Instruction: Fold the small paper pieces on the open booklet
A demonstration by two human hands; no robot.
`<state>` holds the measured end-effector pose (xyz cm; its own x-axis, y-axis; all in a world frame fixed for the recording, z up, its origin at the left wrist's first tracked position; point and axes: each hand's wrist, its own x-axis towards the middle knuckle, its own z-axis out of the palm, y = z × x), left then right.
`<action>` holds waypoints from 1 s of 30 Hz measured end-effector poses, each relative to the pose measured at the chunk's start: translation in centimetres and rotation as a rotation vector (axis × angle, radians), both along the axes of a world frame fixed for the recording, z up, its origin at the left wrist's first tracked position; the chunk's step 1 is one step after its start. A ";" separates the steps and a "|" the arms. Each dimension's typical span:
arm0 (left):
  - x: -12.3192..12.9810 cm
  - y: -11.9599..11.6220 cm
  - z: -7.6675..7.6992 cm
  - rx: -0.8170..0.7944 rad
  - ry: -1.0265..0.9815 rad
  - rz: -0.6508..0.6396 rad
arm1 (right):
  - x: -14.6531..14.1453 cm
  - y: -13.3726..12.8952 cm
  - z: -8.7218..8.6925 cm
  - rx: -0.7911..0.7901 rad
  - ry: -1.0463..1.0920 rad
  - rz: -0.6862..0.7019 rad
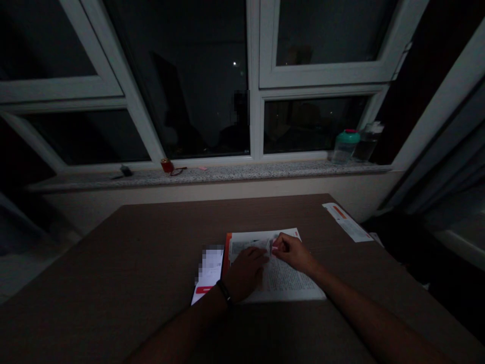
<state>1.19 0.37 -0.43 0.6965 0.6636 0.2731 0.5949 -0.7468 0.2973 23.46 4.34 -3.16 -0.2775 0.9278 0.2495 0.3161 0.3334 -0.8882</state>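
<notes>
Head view: on the sill (242, 173), beyond and left of the booklet (282, 280), stands a small red pot (166, 166). A lit phone (212, 273) lies on the bench (151, 232), just left of the booklet. Your left grip (244, 273) lies palm down over the booklet, fingers loosely spread. Above the booklet's upper middle, your right grip (292, 253) pinches a small pink piece (275, 248); whether it touches paper is unclear. Right of the booklet, well apart, lies a white sheet (352, 228).
</notes>
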 end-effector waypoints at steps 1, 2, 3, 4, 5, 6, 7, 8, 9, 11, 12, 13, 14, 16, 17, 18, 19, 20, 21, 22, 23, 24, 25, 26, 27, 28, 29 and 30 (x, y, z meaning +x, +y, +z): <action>0.0 0.0 0.1 0.003 0.005 -0.003 | -0.1 -0.1 0.1 0.009 -0.017 0.009; 0.0 0.1 0.3 0.004 0.011 -0.007 | -0.1 -0.3 0.2 0.026 -0.039 0.023; 0.1 0.1 0.5 0.003 0.020 -0.008 | -0.2 -0.5 0.3 0.049 -0.062 0.037; 0.1 0.1 0.6 0.002 0.030 -0.009 | -0.4 -0.8 0.5 0.079 -0.083 0.046; 0.1 0.2 0.8 0.001 0.042 -0.011 | -0.5 -1.0 0.6 0.097 -0.102 0.043; 0.2 0.2 0.9 0.000 0.052 -0.013 | -0.6 -1.2 0.7 0.111 -0.116 0.038; 0.2 0.2 1.0 0.000 0.057 -0.011 | -0.8 -1.3 0.8 0.119 -0.120 0.027; 0.2 0.3 1.1 -0.001 0.059 -0.010 | -1.0 -1.4 0.9 0.121 -0.118 0.015; 0.2 0.3 1.0 -0.002 0.058 -0.014 | -1.2 -1.5 1.0 0.121 -0.110 0.006; 0.2 0.3 0.9 -0.003 0.043 -0.021 | -1.5 -1.6 1.1 0.124 -0.094 0.003; 0.2 0.3 0.9 -0.005 0.034 -0.026 | -1.6 -1.6 1.2 0.126 -0.096 0.013; 0.1 0.4 0.8 -0.008 0.028 -0.032 | -1.7 -1.7 1.3 0.130 -0.109 0.028; 0.1 0.4 0.7 -0.014 0.024 -0.034 | -1.7 -1.7 1.3 0.135 -0.131 0.046; 0.1 0.4 0.6 -0.026 0.018 -0.027 | -1.8 -1.8 1.4 0.150 -0.182 0.078; 0.2 0.4 0.6 -0.031 0.017 -0.023 | -1.8 -1.8 1.5 0.160 -0.204 0.086; 0.2 0.4 0.7 -0.033 0.016 -0.016 | -1.8 -1.9 1.6 0.172 -0.220 0.085; 0.2 0.4 0.7 -0.034 0.018 -0.011 | -1.9 -1.9 1.6 0.184 -0.235 0.078; 0.3 0.4 0.8 -0.037 0.024 -0.010 | -1.9 -1.9 1.7 0.196 -0.248 0.064; 0.3 0.3 0.9 -0.039 0.031 -0.010 | -2.0 -1.9 1.7 0.209 -0.262 0.042; 0.3 0.3 0.9 -0.040 0.036 -0.008 | -2.1 -1.8 1.7 0.223 -0.276 0.020; 0.3 0.3 1.0 -0.042 0.039 -0.008 | -2.1 -1.7 1.7 0.238 -0.286 0.000; 0.3 0.3 1.0 -0.043 0.039 -0.009 | -2.1 -1.6 1.6 0.252 -0.290 -0.015; 0.3 0.2 1.1 -0.044 0.036 -0.008 | -2.1 -1.5 1.5 0.263 -0.288 -0.029; 0.3 0.2 1.1 -0.044 0.032 -0.002 | -2.0 -1.3 1.4 0.271 -0.284 -0.042; 0.3 0.2 1.1 -0.042 0.028 0.003 | -1.9 -1.2 1.2 0.276 -0.281 -0.058; 0.3 0.2 1.0 -0.041 0.026 0.004 | -1.8 -1.0 1.1 0.278 -0.282 -0.073; 0.2 0.2 1.0 -0.040 0.023 0.006 | -1.7 -0.9 1.1 0.280 -0.283 -0.089; 0.2 0.2 1.0 -0.039 0.020 0.007 | -1.6 -0.8 1.0 0.284 -0.285 -0.102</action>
<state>1.40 0.52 0.54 0.6968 0.6785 0.2328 0.6066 -0.7305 0.3137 21.85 3.56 -2.17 -0.2822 0.8597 0.4259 0.5803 0.5064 -0.6378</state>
